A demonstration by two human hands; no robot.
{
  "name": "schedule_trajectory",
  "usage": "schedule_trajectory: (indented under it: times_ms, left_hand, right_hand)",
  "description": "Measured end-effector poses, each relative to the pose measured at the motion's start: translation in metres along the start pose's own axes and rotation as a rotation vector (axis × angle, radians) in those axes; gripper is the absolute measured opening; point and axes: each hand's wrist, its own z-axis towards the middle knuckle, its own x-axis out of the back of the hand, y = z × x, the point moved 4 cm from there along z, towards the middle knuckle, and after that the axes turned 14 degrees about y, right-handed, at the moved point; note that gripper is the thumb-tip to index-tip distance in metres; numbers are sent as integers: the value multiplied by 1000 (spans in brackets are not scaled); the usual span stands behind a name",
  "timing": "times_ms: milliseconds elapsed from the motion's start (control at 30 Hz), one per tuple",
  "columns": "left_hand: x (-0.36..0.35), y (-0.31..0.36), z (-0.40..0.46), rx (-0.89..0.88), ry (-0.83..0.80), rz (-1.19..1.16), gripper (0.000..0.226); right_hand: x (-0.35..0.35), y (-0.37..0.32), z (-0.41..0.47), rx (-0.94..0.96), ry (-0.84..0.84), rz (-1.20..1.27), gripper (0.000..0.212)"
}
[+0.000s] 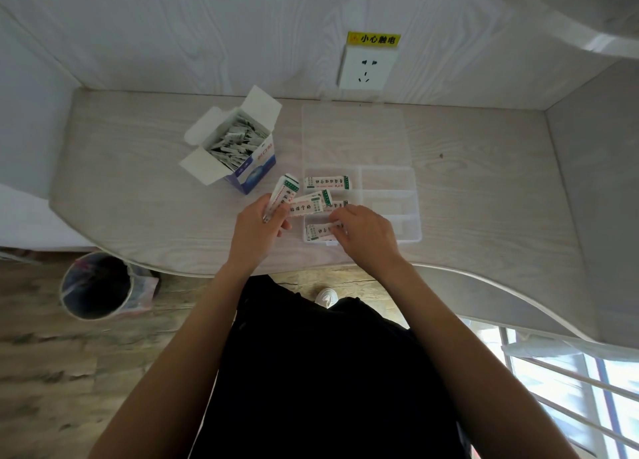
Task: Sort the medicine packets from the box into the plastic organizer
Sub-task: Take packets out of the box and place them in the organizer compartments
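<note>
An open blue and white box [242,147] full of several medicine packets stands on the desk, left of a clear plastic organizer [390,209] whose lid lies open behind it. My left hand [259,230] grips a fanned bunch of white and green packets [294,199] just left of the organizer. One packet [326,183] lies in the far left compartment. My right hand [363,234] rests over the near left compartment, its fingertips pinching a packet [320,232] lying there. Another packet in the middle left compartment is partly hidden.
The pale wooden desk [138,189] has a curved front edge and walls on three sides. A wall socket [366,68] with a yellow label sits behind the organizer. A bin [96,285] stands on the floor at the lower left. The organizer's right compartments hold nothing.
</note>
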Motion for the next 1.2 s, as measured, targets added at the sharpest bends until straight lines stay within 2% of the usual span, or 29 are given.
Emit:
schedule_trajectory:
  times_ms: [133, 233, 333, 367, 433, 533, 567, 633, 700, 800, 900, 1000, 1200]
  left_hand:
    - [-1, 2, 1, -5, -1, 8, 10]
    - [-1, 4, 1, -7, -10, 5, 11]
    - [-2, 5, 0, 4, -8, -13, 10]
    - [-3, 6, 0, 4, -11, -17, 9]
    - [-4, 7, -1, 0, -20, -22, 10]
    - [-7, 10, -3, -6, -45, -26, 9]
    - [-9, 11, -4, -15, -59, -20, 9]
    - [-14, 14, -8, -40, -107, 4, 8]
    - [-19, 16, -12, -68, -176, 9, 6]
    - [-26, 18, -15, -94, -239, 31, 10]
    - [-25, 18, -10, -40, -155, 67, 11]
    - [-21, 15, -3, 15, -114, 95, 13]
    - [-18, 23, 3, -209, -238, 327, 17]
  right_hand:
    - [-2, -11, 4, 203, 65, -274, 6]
    - [-3, -15, 5, 253, 76, -304, 15]
    - [-1, -14, 1, 247, 50, -265, 5]
    - [-1, -10, -1, 171, 14, -215, 13]
    - [5, -2, -4, -68, -5, 50, 22]
    - [19, 12, -7, -530, 123, 536, 25]
    - [20, 13, -8, -621, 106, 666, 26]
    - [21, 14, -6, -633, 65, 755, 34]
    - [19, 15, -6, -571, 51, 715, 36]
    - [17, 21, -8, -561, 120, 727, 15]
    - [13, 30, -14, -602, 158, 684, 20]
    - [9, 31, -17, -574, 157, 532, 8]
    - [6, 16, -9, -360, 50, 185, 11]
